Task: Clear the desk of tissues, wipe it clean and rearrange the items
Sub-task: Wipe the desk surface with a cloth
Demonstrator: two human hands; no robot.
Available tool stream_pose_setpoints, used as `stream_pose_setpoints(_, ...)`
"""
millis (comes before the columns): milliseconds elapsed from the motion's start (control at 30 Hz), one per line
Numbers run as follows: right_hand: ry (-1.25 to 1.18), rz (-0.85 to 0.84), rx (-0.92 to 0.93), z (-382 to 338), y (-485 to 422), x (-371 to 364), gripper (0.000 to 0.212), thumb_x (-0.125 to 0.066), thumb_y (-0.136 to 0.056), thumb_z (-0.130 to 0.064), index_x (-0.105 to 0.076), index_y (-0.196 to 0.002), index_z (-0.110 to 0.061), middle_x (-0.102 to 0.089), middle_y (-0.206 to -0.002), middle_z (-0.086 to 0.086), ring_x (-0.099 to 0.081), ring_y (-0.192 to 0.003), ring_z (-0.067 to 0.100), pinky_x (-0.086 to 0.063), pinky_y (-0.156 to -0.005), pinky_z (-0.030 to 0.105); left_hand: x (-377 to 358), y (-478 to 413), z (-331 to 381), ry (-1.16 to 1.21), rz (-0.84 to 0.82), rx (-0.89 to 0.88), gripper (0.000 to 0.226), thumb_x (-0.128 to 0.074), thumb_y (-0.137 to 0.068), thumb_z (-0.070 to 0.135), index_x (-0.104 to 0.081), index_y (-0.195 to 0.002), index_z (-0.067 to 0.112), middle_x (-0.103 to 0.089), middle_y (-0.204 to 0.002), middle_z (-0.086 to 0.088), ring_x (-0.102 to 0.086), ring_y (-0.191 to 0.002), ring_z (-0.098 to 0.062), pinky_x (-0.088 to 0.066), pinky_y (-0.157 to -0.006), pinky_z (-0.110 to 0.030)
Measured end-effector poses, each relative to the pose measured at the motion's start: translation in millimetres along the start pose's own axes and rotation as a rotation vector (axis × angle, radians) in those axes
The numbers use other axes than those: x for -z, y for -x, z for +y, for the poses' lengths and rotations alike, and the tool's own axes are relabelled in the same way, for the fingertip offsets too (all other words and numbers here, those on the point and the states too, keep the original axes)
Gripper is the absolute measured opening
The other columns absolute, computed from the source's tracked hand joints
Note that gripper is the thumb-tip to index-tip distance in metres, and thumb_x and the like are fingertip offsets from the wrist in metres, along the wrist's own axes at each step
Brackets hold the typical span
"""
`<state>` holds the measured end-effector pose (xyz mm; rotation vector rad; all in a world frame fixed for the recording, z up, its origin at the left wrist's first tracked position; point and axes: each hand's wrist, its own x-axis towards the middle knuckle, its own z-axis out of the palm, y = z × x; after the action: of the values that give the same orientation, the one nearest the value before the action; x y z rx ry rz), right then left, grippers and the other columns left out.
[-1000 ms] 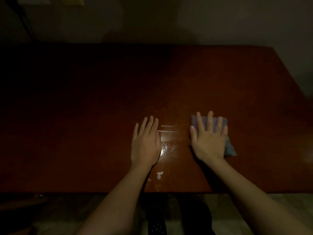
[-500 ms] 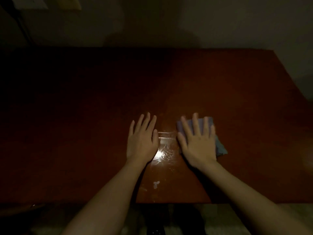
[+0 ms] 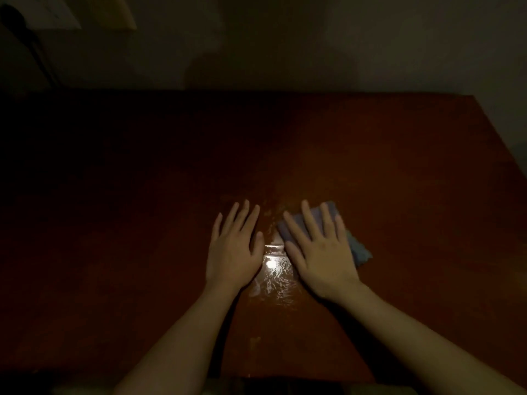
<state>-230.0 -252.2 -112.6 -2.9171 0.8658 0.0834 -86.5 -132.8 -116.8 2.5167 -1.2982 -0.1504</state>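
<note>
A dark red-brown wooden desk [image 3: 385,172] fills the dim view. My right hand [image 3: 319,249] lies flat, fingers spread, pressing a folded blue-grey cloth [image 3: 360,250] onto the desk near the middle. The cloth sticks out past my fingertips and to the right of my palm. My left hand [image 3: 233,249] rests flat on the bare wood just to the left, fingers apart, holding nothing. Between the two hands a wet, shiny smear [image 3: 273,272] reflects the light. No tissues are visible.
A small pale speck [image 3: 255,342] lies on the desk near its front edge. A grey wall [image 3: 313,38] stands behind the desk, with pale paper [image 3: 54,12] and a dark cable [image 3: 37,52] at the top left. The desk's left half is in deep shadow.
My right hand has slid the cloth leftwards, closer to my left hand. The view has shifted so more of the desk's near part shows.
</note>
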Motion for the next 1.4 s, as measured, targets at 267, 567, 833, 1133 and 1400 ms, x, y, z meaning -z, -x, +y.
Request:
stream_pose_setpoints(267,-0.013,0.019,-0.263,66.4,-60.3,11.4,0.062,0.004,-0.092,-0.059,0.003,-0.15,-0.039,0.004,-0.161,0.005,0.008,-0.146,0.034,0.002,-0.117,0.05,-2.5,-24.1,-6.1,0.029,0.024,0.005,0.064,-0.015,-0.092,0.049,-0.025,-0.152,0.028,-0.018,-0.159,0.007,-0.005,-0.147,-0.004,0.006,-0.119,-0.027)
stream_pose_setpoints(567,0.037,-0.033,0.203,67.9,-29.9,12.3,0.055,-0.001,-0.099,-0.054,-0.012,-0.151,-0.038,-0.013,-0.159,0.004,-0.004,-0.146,0.033,-0.006,-0.115,0.049,-1.5,-27.6,-3.9,0.051,0.029,0.025,0.057,-0.021,-0.096,0.046,-0.03,-0.15,0.028,-0.024,-0.157,0.007,-0.011,-0.146,-0.004,0.001,-0.12,-0.028)
stream_pose_setpoints(833,0.003,-0.008,0.034,41.1,-112.9,12.3,0.057,0.0,-0.098,-0.053,0.005,-0.151,-0.034,0.007,-0.16,0.006,0.013,-0.145,0.038,0.007,-0.116,0.054,-3.1,-31.4,-7.9,0.032,0.024,0.024,0.056,-0.026,-0.097,0.044,-0.03,-0.15,0.029,-0.021,-0.156,0.011,-0.009,-0.146,-0.003,-0.001,-0.12,-0.029)
stream_pose_setpoints(1133,0.0,-0.011,0.031,73.8,-122.1,20.5,0.062,0.005,-0.092,-0.057,0.001,-0.151,-0.038,0.004,-0.161,0.004,0.009,-0.146,0.034,0.006,-0.116,0.049,-0.1,-35.1,-6.6,0.041,0.024,0.043,0.055,-0.026,-0.097,0.044,-0.03,-0.15,0.03,-0.02,-0.155,0.013,-0.01,-0.146,-0.002,0.004,-0.119,-0.024)
stream_pose_setpoints(1400,0.025,-0.045,0.286,57.6,-29.9,10.2,0.054,-0.008,-0.101,-0.053,-0.018,-0.151,-0.037,-0.016,-0.158,0.005,-0.01,-0.146,0.036,-0.012,-0.113,0.052,-0.8,-38.1,-8.0,0.052,0.015,0.03,0.058,-0.023,-0.096,0.045,-0.029,-0.151,0.028,-0.024,-0.158,0.007,-0.009,-0.146,-0.003,0.002,-0.12,-0.027)
